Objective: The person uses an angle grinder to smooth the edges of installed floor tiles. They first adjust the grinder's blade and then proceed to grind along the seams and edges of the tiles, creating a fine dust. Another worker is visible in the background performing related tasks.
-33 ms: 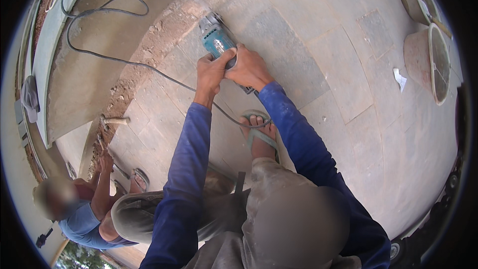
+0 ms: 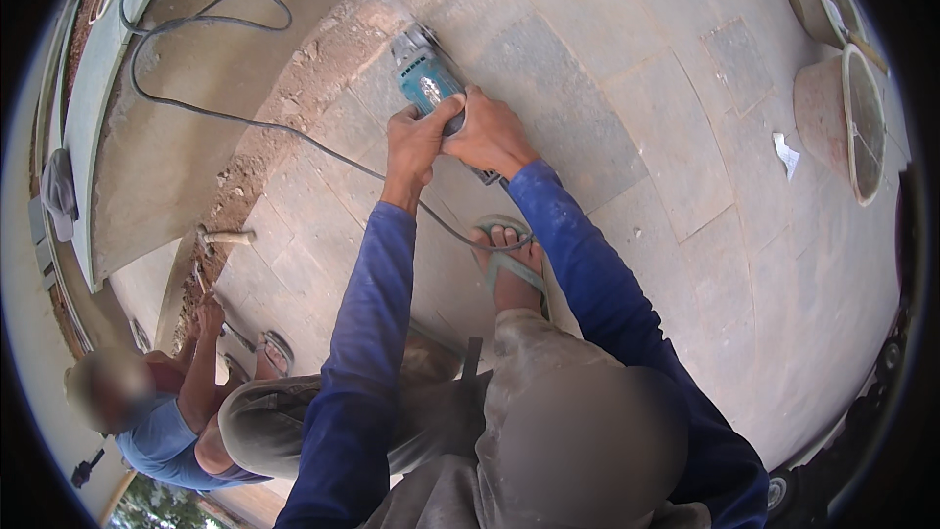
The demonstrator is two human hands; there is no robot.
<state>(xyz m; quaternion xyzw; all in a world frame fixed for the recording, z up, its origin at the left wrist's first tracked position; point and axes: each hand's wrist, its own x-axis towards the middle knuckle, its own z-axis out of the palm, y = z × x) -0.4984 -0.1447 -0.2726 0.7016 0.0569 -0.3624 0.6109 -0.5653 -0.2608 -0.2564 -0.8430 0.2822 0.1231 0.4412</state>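
A teal angle grinder [image 2: 429, 78] rests with its head at the edge of the grey stone paving, beside a strip of broken rubble [image 2: 348, 39]. My left hand [image 2: 416, 147] is closed round the grinder's body from the left, thumb on top. My right hand [image 2: 487, 135] grips the same body from the right, farther back. Its dark cord [image 2: 294, 132] runs left across the paving and rubble and loops near the top left. My sandalled foot [image 2: 516, 269] is on the paving below my hands, under part of the cord.
A co-worker in a blue shirt [image 2: 166, 436] crouches at lower left, hands on a wooden-handled tool near another hammer [image 2: 230, 236] lying at the rubble's edge. Two buckets [image 2: 818, 122] stand at right, near a white scrap [image 2: 785, 155]. A raised plastered edge [image 2: 211, 59] borders the rubble.
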